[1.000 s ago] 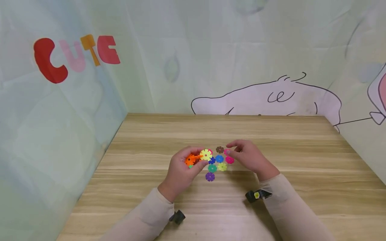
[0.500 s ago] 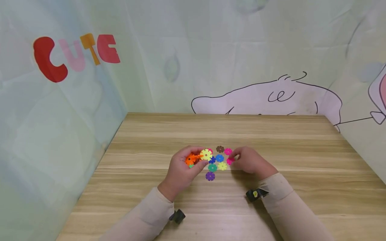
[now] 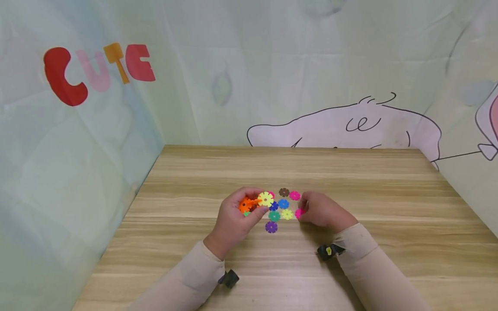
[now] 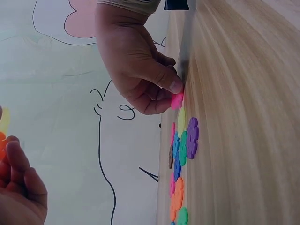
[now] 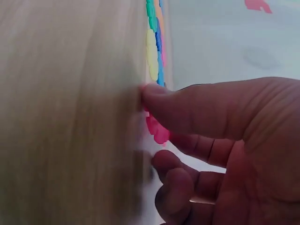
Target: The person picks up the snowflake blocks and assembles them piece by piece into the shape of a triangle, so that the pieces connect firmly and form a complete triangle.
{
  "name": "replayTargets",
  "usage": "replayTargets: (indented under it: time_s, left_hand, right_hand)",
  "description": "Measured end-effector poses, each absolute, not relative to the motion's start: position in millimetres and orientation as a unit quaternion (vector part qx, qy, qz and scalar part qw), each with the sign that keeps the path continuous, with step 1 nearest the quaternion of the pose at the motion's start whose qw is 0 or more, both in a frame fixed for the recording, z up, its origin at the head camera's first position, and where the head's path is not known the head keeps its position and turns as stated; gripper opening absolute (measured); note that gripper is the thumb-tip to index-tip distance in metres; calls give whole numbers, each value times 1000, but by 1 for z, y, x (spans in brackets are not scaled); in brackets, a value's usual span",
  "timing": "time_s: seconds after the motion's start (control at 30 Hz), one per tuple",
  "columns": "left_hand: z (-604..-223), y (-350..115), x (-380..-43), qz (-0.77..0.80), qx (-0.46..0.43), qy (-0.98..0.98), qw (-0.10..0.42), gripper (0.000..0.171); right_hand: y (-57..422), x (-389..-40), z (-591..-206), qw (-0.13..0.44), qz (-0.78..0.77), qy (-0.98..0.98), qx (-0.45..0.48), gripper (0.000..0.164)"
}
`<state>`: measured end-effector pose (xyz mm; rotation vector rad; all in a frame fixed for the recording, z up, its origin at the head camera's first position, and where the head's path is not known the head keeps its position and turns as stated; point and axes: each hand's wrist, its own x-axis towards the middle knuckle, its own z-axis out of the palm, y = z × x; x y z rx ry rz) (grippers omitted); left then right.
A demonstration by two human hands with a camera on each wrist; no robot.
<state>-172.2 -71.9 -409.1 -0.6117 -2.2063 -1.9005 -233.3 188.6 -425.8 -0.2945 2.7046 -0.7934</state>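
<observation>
My left hand (image 3: 237,216) holds joined snowflake discs above the table, with an orange disc (image 3: 244,205) by the palm and a pale yellow disc (image 3: 266,199) at the fingertips. To the right, my right hand (image 3: 326,210) pinches a pink snowflake disc (image 3: 299,214) between thumb and fingers, low at the tabletop. In the right wrist view the thumb covers part of that pink disc (image 5: 157,129). Between the hands lie loose discs: brown (image 3: 284,192), another pink (image 3: 294,195), blue (image 3: 283,204), green (image 3: 274,216), yellow (image 3: 286,214) and purple (image 3: 271,227).
The wooden table (image 3: 186,259) reaches back to a printed fabric wall (image 3: 202,86) with a cartoon outline. More discs, orange (image 4: 177,199) and green (image 4: 183,216), lie on the table in the left wrist view. Each sleeve carries a small black camera (image 3: 229,280).
My right hand has come down from beside the upper pink disc to the lower one, gripped it and drawn it slightly toward me. The left hand has stayed almost still.
</observation>
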Motion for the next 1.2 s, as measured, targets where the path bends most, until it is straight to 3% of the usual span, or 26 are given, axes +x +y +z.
replayTargets:
  time_s: [0.2,0.37,0.63,1.2]
  left_hand:
    - [-410,-73,-172,-640,-206,-735,89,33]
    - [-411,-73,-172,-640,-206,-735,91,32]
    - [-411,-72,-174,-646,-207,-730,85,31]
    - [-411,-74,-174,-656,-225,-718,59,27]
  right_hand:
    - [186,-231,-423,144,-279,944,-102,25]
    - [181,-231,-416,108,-366,919,-97,20]
    - [171,-215,-393,26,-538,810,-230,19]
    - [155,-192,-380,-72,-509,803,-300,15]
